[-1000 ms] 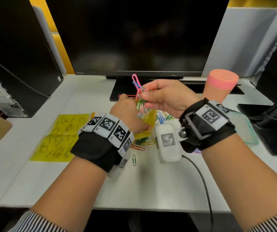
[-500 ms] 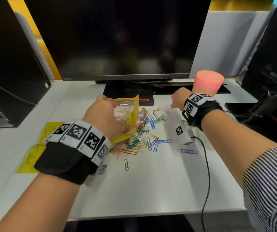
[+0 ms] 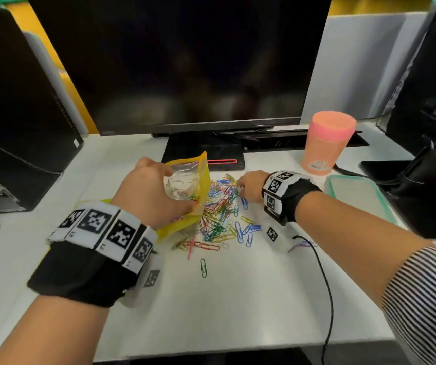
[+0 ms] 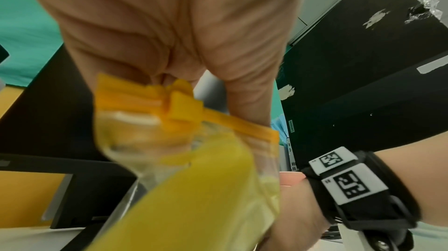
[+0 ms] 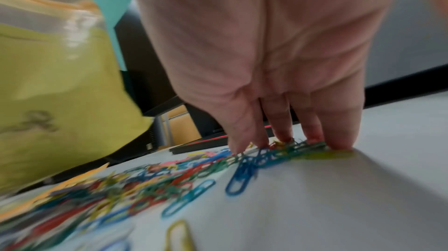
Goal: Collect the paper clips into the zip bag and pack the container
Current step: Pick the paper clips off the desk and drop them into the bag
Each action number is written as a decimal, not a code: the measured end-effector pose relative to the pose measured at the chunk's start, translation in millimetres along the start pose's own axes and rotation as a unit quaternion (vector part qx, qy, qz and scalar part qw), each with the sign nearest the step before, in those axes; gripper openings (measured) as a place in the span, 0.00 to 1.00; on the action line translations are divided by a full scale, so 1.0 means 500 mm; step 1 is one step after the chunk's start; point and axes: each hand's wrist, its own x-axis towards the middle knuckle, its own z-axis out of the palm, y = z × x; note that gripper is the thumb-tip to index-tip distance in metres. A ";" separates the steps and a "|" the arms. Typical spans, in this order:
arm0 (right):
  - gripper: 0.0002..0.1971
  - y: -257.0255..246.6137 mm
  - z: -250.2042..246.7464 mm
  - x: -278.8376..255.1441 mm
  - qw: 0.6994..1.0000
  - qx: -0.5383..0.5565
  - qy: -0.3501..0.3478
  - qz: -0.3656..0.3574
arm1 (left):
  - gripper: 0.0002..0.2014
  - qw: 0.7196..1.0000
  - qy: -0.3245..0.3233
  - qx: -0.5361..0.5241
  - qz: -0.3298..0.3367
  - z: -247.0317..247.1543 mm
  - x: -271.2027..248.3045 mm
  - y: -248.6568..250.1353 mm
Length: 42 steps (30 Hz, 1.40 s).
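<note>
My left hand (image 3: 151,191) grips the yellow zip bag (image 3: 190,185) by its side, fingers curled round the plastic, and holds it upright just above the worktop (image 3: 238,299) with its mouth gaping open toward the top. In the left wrist view the bag's orange zip strip (image 4: 237,123) runs across below my palm, blurred. A few clips seem to sit inside the clear front, though I cannot tell how many.

My right hand (image 3: 249,185) is down on the far right edge of the pile of coloured paper clips (image 3: 219,212), just beside the bag. In the right wrist view its fingers (image 5: 339,126) are straight and close together, tips pressing on the clips against the worktop; I see nothing pinched between them.

The clips lie spread between my two hands, with a lone green clip (image 3: 203,267) nearer to me. The teal-rimmed container (image 3: 356,196) lies to the right of my right wrist, near a pink cup (image 3: 327,140). A dark monitor (image 3: 185,61) stands behind.
</note>
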 end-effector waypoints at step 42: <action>0.18 0.076 0.009 -0.276 0.980 0.158 -0.015 0.116 | 0.34 1.000 -0.026 0.010 0.010 0.051 -0.007 0.042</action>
